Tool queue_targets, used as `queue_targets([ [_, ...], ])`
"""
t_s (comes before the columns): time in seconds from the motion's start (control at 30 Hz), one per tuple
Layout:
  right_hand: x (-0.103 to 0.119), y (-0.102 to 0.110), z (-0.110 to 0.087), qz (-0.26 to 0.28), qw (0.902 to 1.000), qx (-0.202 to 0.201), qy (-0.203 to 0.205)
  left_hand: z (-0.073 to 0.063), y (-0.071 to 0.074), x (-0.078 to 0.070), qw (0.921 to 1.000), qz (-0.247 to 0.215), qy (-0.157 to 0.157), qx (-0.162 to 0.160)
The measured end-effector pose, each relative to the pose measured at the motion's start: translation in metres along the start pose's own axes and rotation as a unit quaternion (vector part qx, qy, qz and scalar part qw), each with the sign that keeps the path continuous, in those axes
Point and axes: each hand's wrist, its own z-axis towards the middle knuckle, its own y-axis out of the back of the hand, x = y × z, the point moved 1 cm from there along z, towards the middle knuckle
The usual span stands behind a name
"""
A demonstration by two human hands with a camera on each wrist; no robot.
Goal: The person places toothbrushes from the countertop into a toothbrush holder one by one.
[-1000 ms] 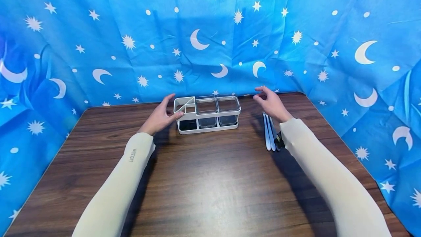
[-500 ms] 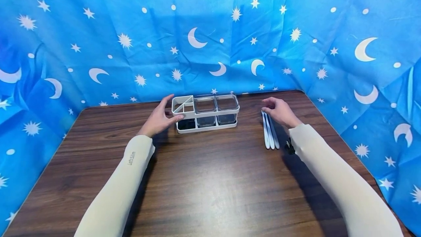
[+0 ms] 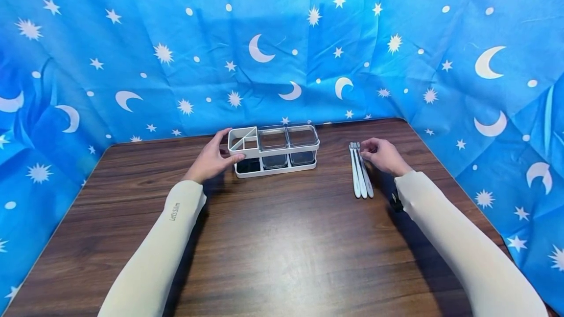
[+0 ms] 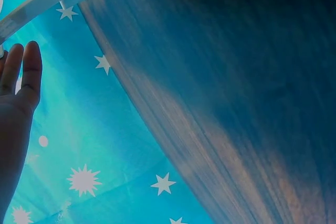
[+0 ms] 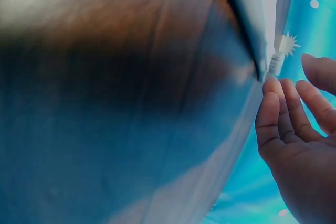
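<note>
A white two-level desk organizer [image 3: 276,152] stands at the back of the table, a diagonal divider in its left section. Two clear square containers [image 3: 302,136] fill its middle and right sections. My left hand [image 3: 213,160] holds the organizer's left end, thumb at the front and fingers toward the back; in the left wrist view, straight fingers show below its white rail [image 4: 31,11]. To the right lie three slim silver forks [image 3: 360,172] side by side, tines away from me. My right hand [image 3: 384,154] is beside their heads, fingertips right at the rightmost one, thumb apart in the right wrist view.
The dark wood table [image 3: 282,243] ends at a blue cloth [image 3: 273,28] with white moons and stars, which also rises along both sides. Dark shadows of the arms fall across the tabletop. A small black object [image 3: 395,202] is at the right cuff.
The right hand has come down and moved right, from above the fork heads to beside them, uncovering the tines. The left hand stays at the organizer. The head view has shifted slightly.
</note>
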Motion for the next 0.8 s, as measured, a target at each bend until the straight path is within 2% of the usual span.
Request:
queue_targets([
  [0.17, -0.005, -0.003, 0.000, -0.008, 0.9994, 0.017, -0.028, -0.001, 0.001, -0.002, 1.0000, 0.004, 0.001, 0.006],
  [0.8, -0.009, -0.012, 0.003, -0.003, 0.9975, 0.029, -0.064, 0.000, 0.000, -0.001, 1.0000, -0.008, -0.001, 0.005],
])
